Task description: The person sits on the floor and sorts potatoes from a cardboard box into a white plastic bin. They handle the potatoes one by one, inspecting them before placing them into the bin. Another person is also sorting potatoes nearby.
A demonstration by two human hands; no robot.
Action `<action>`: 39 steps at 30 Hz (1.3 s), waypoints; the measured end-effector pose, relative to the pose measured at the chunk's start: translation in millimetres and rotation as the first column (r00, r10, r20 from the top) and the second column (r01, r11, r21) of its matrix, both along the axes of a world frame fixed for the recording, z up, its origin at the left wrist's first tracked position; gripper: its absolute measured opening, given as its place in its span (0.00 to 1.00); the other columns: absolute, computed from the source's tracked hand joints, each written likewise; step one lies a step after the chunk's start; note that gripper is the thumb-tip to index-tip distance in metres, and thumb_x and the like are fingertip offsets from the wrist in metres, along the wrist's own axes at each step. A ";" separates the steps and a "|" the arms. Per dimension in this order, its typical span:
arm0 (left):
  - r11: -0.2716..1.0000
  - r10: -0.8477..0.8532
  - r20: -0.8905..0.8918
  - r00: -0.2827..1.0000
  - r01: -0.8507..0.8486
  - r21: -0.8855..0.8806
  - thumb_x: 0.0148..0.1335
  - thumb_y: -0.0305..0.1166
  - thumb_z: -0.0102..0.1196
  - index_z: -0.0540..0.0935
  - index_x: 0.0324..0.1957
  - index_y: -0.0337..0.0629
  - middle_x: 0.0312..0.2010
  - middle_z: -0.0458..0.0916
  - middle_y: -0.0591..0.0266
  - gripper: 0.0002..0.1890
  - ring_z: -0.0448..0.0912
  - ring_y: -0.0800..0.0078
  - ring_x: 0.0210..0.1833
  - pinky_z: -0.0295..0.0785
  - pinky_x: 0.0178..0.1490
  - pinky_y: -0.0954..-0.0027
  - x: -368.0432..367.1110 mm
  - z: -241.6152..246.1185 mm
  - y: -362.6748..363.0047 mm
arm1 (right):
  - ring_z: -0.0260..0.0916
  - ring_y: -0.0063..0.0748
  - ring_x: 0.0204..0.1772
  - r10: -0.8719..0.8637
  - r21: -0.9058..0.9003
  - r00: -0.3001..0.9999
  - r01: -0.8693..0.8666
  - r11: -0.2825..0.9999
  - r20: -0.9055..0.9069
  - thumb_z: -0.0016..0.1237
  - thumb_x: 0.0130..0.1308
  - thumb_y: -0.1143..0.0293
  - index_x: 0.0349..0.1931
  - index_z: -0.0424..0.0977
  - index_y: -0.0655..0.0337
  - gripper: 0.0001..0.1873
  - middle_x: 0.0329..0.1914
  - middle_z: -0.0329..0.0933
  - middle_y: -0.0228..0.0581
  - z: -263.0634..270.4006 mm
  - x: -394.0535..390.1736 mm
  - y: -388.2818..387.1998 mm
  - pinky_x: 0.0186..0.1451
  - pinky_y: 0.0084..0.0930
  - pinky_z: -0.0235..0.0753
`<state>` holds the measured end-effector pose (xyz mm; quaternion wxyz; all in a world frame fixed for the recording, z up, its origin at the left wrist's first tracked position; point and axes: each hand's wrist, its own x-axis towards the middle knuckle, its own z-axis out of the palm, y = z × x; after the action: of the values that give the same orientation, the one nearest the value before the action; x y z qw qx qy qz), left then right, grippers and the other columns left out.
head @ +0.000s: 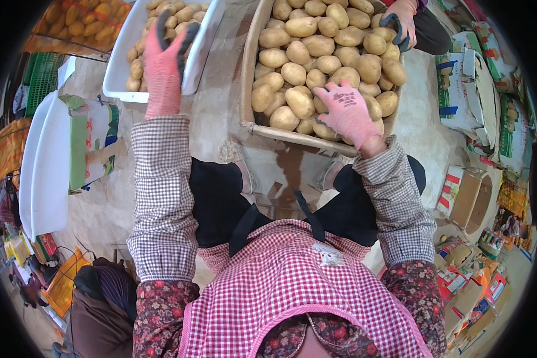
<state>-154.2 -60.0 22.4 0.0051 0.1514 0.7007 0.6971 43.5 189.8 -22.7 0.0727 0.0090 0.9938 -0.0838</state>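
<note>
My left hand (165, 62), in a pink knit glove with a dark coated palm, is over the white plastic tub (209, 31). Its fingers are spread, slightly blurred, and no potato shows between them. Smaller potatoes (136, 69) lie in that tub. My right hand (347, 109), gloved alike and with dark marks on its back, rests on large yellow potatoes (302, 74) near the front right of an open cardboard box (247, 76). Its fingers are apart, but its palm side is hidden, so whether it grips a potato is unclear.
Another person's gloved hand (402, 22) touches the box's far right side. At left stand an empty white tub (44, 170), a printed carton (94, 138) and a green crate (44, 80). Cartons (461, 94) line the right. A seated person (103, 308) is at lower left.
</note>
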 end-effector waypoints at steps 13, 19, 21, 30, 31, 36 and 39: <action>0.778 -0.591 0.031 0.806 0.579 -0.242 0.46 0.32 0.68 0.73 0.58 0.35 0.54 0.74 0.49 0.34 0.74 0.57 0.58 0.69 0.61 0.66 96.7 -13.3 69.3 | 0.69 0.25 0.52 -0.400 -0.996 0.915 0.069 0.050 0.044 0.56 0.60 0.69 0.52 0.70 0.67 0.21 0.47 0.73 0.36 32.8 -2.8 -15.3 0.59 0.23 0.68; 0.845 -0.534 0.392 0.749 0.482 0.230 0.61 0.25 0.57 0.77 0.53 0.34 0.47 0.79 0.60 0.17 0.77 0.75 0.49 0.73 0.53 0.74 95.0 -6.1 66.0 | 0.69 0.25 0.55 -0.412 -0.992 0.909 0.011 -0.123 0.061 0.55 0.61 0.72 0.51 0.69 0.67 0.19 0.52 0.73 0.39 44.7 3.6 -23.6 0.61 0.23 0.68; 0.896 -0.443 0.376 0.813 0.400 0.191 0.63 0.26 0.55 0.78 0.52 0.34 0.49 0.79 0.58 0.16 0.78 0.74 0.49 0.74 0.51 0.73 89.8 -15.8 63.2 | 0.69 0.26 0.56 -0.435 -0.997 0.900 -0.013 -0.075 0.021 0.54 0.62 0.73 0.52 0.69 0.67 0.19 0.53 0.73 0.39 49.9 6.9 -25.0 0.62 0.24 0.68; 0.756 -0.653 0.448 0.611 0.566 0.330 0.58 0.32 0.63 0.72 0.57 0.34 0.49 0.77 0.57 0.26 0.77 0.71 0.49 0.76 0.50 0.73 97.6 -14.3 68.4 | 0.66 0.30 0.62 -0.343 -0.842 0.920 0.026 0.538 -0.191 0.54 0.63 0.69 0.62 0.65 0.65 0.27 0.60 0.70 0.40 48.3 9.5 -17.9 0.64 0.26 0.67; 0.777 -0.629 0.406 0.663 0.556 0.297 0.57 0.30 0.63 0.72 0.58 0.34 0.50 0.76 0.57 0.27 0.76 0.71 0.51 0.74 0.53 0.73 97.8 -14.2 65.3 | 0.65 0.30 0.63 -0.336 -0.874 0.935 0.064 0.481 -0.116 0.54 0.63 0.69 0.62 0.65 0.65 0.27 0.61 0.69 0.40 53.5 8.1 -20.8 0.65 0.26 0.65; 0.814 -0.580 0.185 0.794 0.557 0.163 0.51 0.21 0.64 0.71 0.60 0.34 0.54 0.74 0.59 0.31 0.73 0.70 0.58 0.70 0.61 0.71 93.0 -18.0 54.7 | 0.64 0.31 0.65 -0.339 -0.985 0.940 0.101 0.137 0.049 0.53 0.64 0.69 0.62 0.64 0.67 0.27 0.63 0.67 0.42 48.5 2.5 -17.2 0.67 0.27 0.67; 0.798 -0.601 0.255 0.758 0.548 0.251 0.47 0.18 0.65 0.70 0.60 0.35 0.55 0.74 0.60 0.34 0.72 0.70 0.59 0.69 0.63 0.70 95.9 -19.9 54.0 | 0.64 0.31 0.65 -0.302 -0.969 0.952 0.020 0.245 -0.057 0.51 0.66 0.69 0.62 0.65 0.67 0.25 0.63 0.67 0.42 38.7 0.3 -19.1 0.67 0.27 0.66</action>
<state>-58.3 -6.0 2.5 0.3212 0.2437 0.5508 0.7308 43.7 170.7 16.1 -0.0623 0.0558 0.7324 -0.6757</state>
